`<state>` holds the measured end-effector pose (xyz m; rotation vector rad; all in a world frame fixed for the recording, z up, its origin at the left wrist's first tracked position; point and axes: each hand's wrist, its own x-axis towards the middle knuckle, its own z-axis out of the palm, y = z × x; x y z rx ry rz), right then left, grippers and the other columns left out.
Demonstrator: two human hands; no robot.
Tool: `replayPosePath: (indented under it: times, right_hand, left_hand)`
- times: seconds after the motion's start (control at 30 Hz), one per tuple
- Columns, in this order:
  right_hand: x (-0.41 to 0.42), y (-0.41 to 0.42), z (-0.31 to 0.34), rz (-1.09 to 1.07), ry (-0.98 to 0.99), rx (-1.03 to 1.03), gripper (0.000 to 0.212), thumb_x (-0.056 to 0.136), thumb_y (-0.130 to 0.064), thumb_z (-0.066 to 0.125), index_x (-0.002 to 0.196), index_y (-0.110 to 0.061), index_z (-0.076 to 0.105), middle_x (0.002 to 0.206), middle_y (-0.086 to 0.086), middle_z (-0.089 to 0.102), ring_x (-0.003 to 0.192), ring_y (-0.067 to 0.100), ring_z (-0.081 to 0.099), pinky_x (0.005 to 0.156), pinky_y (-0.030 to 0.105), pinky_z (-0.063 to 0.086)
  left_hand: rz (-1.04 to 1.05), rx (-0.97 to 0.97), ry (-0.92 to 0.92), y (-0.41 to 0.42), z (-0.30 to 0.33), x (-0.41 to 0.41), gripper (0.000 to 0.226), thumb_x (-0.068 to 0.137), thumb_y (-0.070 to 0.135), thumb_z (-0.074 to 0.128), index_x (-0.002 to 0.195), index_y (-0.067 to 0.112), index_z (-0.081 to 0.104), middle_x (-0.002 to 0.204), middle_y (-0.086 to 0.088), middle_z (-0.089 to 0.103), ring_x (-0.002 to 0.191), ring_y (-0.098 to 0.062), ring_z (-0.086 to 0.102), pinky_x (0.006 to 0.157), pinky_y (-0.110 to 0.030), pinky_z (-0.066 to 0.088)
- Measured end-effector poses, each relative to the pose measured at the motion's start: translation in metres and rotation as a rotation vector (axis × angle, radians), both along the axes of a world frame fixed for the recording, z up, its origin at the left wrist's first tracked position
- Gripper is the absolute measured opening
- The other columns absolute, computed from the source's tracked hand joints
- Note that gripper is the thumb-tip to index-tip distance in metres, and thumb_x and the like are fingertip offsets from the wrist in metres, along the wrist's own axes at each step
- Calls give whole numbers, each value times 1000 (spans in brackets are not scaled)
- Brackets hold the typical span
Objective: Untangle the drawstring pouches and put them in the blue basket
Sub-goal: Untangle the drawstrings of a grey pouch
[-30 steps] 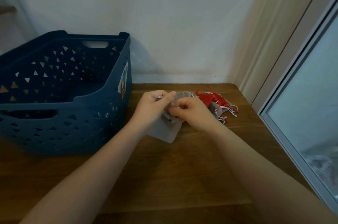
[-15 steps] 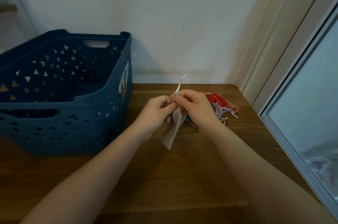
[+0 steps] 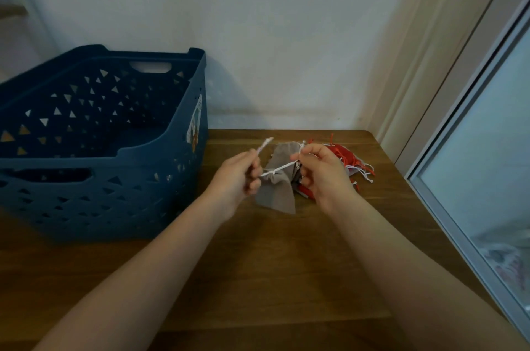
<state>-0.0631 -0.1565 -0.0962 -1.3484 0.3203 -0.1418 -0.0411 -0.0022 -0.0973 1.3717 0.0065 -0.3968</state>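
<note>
Two grey drawstring pouches [image 3: 277, 193] hang between my hands above the wooden table, joined by a white cord [image 3: 279, 170] stretched taut. My left hand [image 3: 236, 180] pinches one cord end, which sticks up past its fingers. My right hand [image 3: 321, 171] pinches the other end of the cord by the upper pouch. Behind my right hand lies a pile of red and grey pouches [image 3: 351, 162] with loose white and red strings. The blue basket [image 3: 100, 149] stands at the left, and nothing shows inside it.
The wooden table [image 3: 272, 264] runs to a white wall at the back. A window frame [image 3: 459, 178] borders the table's right edge. The basket takes up the table's left side.
My hands have drawn apart, left hand leftward and right hand rightward, pulling the white cord taut. The grey pouches now spread out between them instead of hanging bunched.
</note>
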Motion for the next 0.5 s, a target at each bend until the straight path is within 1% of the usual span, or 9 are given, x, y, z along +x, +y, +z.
replayPosePath:
  times: [0.07, 0.1, 0.17, 0.2, 0.27, 0.37, 0.4, 0.43, 0.5]
  right_hand:
    - [-3, 4, 7, 35, -136, -134, 19, 93, -3, 50, 81, -17, 53, 76, -2, 65, 55, 0, 52, 53, 13, 39]
    - [-3, 7, 11, 53, -216, -207, 18, 92, -1, 51, 81, -15, 54, 76, -1, 65, 59, -2, 56, 57, 11, 43]
    - [-2, 14, 16, 87, -338, -358, 21, 88, 3, 54, 79, -15, 56, 77, 0, 66, 73, 4, 63, 72, 14, 49]
    - [0, 16, 19, 105, -367, -442, 23, 87, 4, 55, 77, -17, 58, 77, -1, 66, 78, 7, 65, 76, 17, 51]
    - [1, 19, 23, 145, -389, -563, 28, 86, 5, 56, 75, -20, 58, 76, -6, 66, 79, 7, 65, 78, 20, 51]
    - [1, 21, 26, 194, -382, -604, 28, 85, 4, 58, 73, -21, 59, 74, -4, 67, 78, 12, 66, 77, 26, 54]
    - [1, 22, 27, 213, -373, -592, 25, 85, 2, 59, 74, -21, 59, 75, -1, 68, 76, 12, 66, 73, 26, 54]
    - [0, 22, 27, 233, -359, -573, 22, 85, 1, 60, 77, -20, 60, 76, 1, 69, 71, 11, 66, 65, 24, 53]
    - [-2, 21, 26, 249, -336, -551, 13, 87, -5, 61, 87, -17, 61, 79, 2, 69, 55, 7, 58, 50, 18, 47]
  left_hand:
    - [-79, 342, -181, -4, 2, -3, 32, 100, 29, 39, 73, 15, 50, 62, 3, 43, 51, -10, 40, 54, -22, 35]
    - [-101, 480, -277, -7, 3, -4, 33, 100, 28, 38, 72, 16, 49, 62, 3, 43, 53, -10, 41, 55, -22, 35]
    - [-139, 653, -454, -12, 5, -6, 36, 101, 28, 35, 69, 19, 47, 63, 3, 45, 55, -10, 42, 55, -22, 33]
    - [-158, 700, -512, -14, 7, -7, 36, 101, 28, 34, 69, 20, 47, 64, 3, 47, 56, -9, 42, 55, -22, 32]
    - [-200, 748, -585, -16, 9, -8, 33, 101, 23, 33, 73, 21, 48, 68, 3, 51, 59, -8, 46, 54, -21, 32]
    - [-255, 781, -706, -16, 9, -10, 26, 98, 17, 36, 78, 21, 52, 75, 2, 56, 64, -10, 53, 56, -23, 41]
    - [-257, 791, -741, -15, 8, -10, 25, 98, 19, 37, 80, 20, 54, 76, 1, 58, 66, -11, 55, 58, -26, 45]
    - [-252, 802, -765, -14, 7, -10, 25, 99, 21, 38, 81, 20, 55, 76, 1, 59, 66, -11, 56, 58, -27, 45]
    - [-241, 817, -772, -11, 2, -8, 27, 100, 24, 37, 82, 21, 57, 76, 3, 59, 65, -9, 56, 58, -25, 45]
